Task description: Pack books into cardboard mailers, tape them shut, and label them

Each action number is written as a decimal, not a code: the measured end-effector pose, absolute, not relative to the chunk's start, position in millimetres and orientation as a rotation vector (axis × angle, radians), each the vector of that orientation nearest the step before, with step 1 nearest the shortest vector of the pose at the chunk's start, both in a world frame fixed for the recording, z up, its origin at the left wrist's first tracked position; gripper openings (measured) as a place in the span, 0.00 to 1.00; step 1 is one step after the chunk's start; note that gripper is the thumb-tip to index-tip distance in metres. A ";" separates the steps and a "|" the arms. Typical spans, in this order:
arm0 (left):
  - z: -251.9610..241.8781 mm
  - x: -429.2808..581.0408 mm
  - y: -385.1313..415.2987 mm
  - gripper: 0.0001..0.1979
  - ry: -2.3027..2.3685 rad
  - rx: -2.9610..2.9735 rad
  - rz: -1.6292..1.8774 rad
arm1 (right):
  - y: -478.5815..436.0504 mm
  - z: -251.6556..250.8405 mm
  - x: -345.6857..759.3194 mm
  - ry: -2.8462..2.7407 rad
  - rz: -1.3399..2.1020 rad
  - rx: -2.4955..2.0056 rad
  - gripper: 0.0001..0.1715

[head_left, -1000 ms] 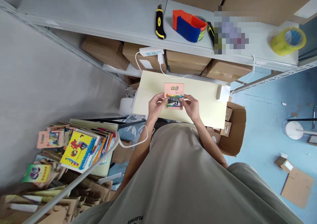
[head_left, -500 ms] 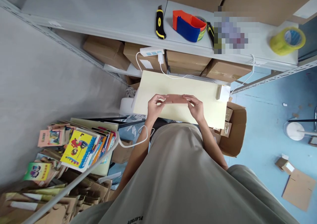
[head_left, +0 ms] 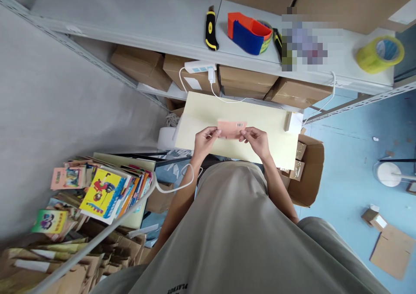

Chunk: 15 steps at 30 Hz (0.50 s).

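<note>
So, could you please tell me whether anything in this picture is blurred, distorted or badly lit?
Head view: the light is soft and even, with no glare; the wide lens splays the lines of the grey shelf; a pixelated patch hides something on it; the pink booklet, pinched between the left hand and the right hand, is too small to read.

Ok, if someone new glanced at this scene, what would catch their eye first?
Probably the pink booklet, pinched at its ends by the left hand and right hand over the cream board in the middle. Next, the pile of colourful books at lower left, and the orange and blue tape dispenser on the grey shelf above.
</note>
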<state>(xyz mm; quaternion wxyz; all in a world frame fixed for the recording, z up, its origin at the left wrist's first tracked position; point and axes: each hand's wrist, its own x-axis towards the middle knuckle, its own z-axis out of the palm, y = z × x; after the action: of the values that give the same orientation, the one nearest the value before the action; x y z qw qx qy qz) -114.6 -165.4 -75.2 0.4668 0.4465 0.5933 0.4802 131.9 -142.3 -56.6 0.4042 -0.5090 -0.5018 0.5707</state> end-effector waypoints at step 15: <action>-39.0 -105.1 -161.6 0.27 1.421 1.343 1.258 | -134.8 -68.1 117.6 -1.108 1.586 -1.232 0.44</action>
<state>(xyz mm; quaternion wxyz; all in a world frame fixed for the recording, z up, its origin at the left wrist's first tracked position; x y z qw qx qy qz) -105.1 -161.6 -39.0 0.3973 0.5301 0.5609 0.4966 117.6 -134.8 -68.1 0.4114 -0.4896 -0.4405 0.6301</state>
